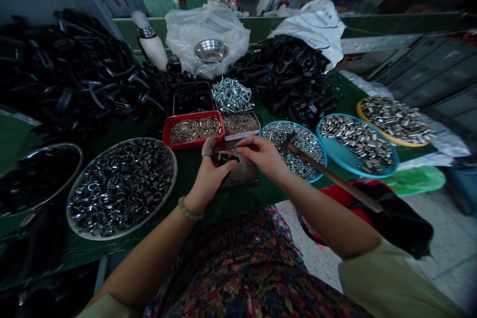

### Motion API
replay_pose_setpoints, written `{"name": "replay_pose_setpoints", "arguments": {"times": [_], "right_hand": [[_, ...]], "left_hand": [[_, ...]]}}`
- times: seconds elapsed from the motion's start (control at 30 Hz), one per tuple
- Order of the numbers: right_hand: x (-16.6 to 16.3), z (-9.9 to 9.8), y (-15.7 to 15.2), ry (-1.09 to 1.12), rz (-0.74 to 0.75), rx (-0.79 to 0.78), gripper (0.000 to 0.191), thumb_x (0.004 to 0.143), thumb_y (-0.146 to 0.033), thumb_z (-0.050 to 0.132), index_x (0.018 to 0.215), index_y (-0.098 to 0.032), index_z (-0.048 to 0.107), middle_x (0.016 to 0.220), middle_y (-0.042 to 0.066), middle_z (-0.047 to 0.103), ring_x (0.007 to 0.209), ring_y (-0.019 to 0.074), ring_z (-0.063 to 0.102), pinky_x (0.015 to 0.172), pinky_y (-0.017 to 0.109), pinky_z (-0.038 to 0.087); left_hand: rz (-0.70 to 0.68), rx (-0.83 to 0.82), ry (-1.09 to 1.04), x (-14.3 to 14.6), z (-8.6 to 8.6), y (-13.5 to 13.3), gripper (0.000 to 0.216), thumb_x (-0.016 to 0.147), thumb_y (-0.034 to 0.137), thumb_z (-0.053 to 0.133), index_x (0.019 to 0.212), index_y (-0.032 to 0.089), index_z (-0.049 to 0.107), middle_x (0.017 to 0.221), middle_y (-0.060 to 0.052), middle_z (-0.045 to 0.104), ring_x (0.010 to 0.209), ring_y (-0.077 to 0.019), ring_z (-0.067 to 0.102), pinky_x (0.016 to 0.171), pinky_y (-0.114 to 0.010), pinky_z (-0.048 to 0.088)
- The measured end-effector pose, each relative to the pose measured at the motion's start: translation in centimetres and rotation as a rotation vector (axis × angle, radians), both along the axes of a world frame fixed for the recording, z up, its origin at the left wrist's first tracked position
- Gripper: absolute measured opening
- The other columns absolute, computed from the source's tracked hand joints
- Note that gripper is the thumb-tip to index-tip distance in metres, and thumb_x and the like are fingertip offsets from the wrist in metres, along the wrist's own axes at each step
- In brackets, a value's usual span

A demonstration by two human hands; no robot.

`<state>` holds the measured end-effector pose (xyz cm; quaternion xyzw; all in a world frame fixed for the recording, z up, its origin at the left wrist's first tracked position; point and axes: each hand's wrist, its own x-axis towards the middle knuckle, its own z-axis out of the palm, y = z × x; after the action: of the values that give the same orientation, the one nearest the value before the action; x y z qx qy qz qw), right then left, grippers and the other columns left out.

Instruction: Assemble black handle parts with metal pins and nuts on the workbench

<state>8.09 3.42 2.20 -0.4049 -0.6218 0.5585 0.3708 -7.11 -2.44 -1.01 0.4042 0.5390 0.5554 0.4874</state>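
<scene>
Holding entry, near edge of the counter (182, 171), about its middle:

- Left hand (210, 174): fingers closed round a black part (224, 158), kept just above a dark block (244, 173) lying on the counter; a bead bracelet (188, 210) on the wrist.
- Right hand (264, 159): thumb and forefinger pinched shut on a small metal piece (235, 148) (too small to identify), its tip meeting the black part.
- Red tray (166, 135): slim metal pins, just behind the hands.
- Round metal pan (67, 208): shiny rings, toward the left end, by the near edge.
- Blue dish (265, 130): small nuts, just right of the right hand, with a hammer (330, 176) laid across it, handle overhanging the near edge.
- Second blue dish (395, 161) and yellow dish (359, 105): metal sleeves, toward the right end.
- Tray of screws (231, 94): behind the red tray.
- Heap of black handles (290, 77): along the far edge.
</scene>
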Motion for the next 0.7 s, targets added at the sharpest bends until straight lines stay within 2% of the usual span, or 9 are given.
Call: {"name": "replay_pose_setpoints", "arguments": {"times": [0.1,0.33,0.5,0.7], "right_hand": [[-0.8,0.2,0.1,-0.040,0.052,0.000,0.015,0.073,-0.028,0.069,0.085,-0.019,0.066,0.064,-0.004,0.059,0.058,0.0112,0.053,0.055,0.025,0.043],[-0.5,-0.2,0.1,-0.014,0.104,-0.079,0.017,0.073,-0.029,0.069,0.084,-0.018,0.064,0.055,-0.006,0.055,0.048,0.0088,0.048,0.047,0.022,0.037],[-0.3,-0.1,0.6,-0.003,0.126,-0.084,0.015,0.076,-0.029,0.069,0.082,-0.017,0.064,0.050,-0.007,0.052,0.045,0.0081,0.045,0.045,0.021,0.034],[0.9,1.3,1.8,-0.040,0.199,-0.083,0.013,0.076,-0.024,0.070,0.084,-0.016,0.064,0.052,-0.007,0.054,0.046,0.0088,0.049,0.047,0.022,0.038]], "left_hand": [[0.001,0.112,0.204,-0.3,0.0,0.0,0.089,0.070,0.025,0.075,0.144,0.025,0.026,0.118,-0.008,0.061,0.113,-0.0232,0.059,0.104,-0.043,0.043],[0.004,0.198,0.322,-0.4,0.0,0.4,0.084,0.070,0.023,0.075,0.143,0.022,0.033,0.093,-0.002,0.066,0.091,-0.0202,0.065,0.095,-0.041,0.048],[-0.001,0.236,0.383,-0.4,0.0,1.0,0.068,0.072,0.025,0.073,0.134,0.022,0.045,0.097,-0.003,0.068,0.094,-0.0198,0.065,0.093,-0.039,0.049],[-0.028,0.298,0.406,-0.3,0.2,1.4,0.053,0.074,0.031,0.072,0.122,0.021,0.053,0.104,-0.006,0.069,0.096,-0.0214,0.067,0.091,-0.040,0.052]]}}
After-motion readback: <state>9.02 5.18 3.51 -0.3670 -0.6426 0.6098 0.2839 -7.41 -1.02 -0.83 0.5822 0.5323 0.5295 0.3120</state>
